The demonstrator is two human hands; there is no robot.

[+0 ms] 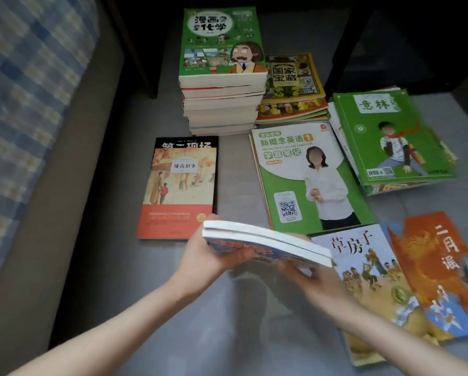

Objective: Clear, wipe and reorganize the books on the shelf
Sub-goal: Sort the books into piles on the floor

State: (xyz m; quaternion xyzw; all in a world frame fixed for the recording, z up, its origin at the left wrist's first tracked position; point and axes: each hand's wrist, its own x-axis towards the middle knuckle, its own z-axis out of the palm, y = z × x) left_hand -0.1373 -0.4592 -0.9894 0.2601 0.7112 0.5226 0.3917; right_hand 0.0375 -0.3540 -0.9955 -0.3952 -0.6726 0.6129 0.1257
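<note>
Currently two paperbacks point(265, 244), prob. light & bendy, are gripped ctr-bottom at opposite edges by left hand point(200, 252) & right hand point(308, 276).

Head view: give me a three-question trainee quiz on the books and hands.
1. True or false: the left hand is empty.
2. Which pile is tallest? A) the one under the green comic; B) the one under the yellow book; C) the one under the green magazine.
3. Fill in: the right hand supports the held books from ___.
Key: 1 false, its grip is on the held books; 2 A; 3 below.
</note>
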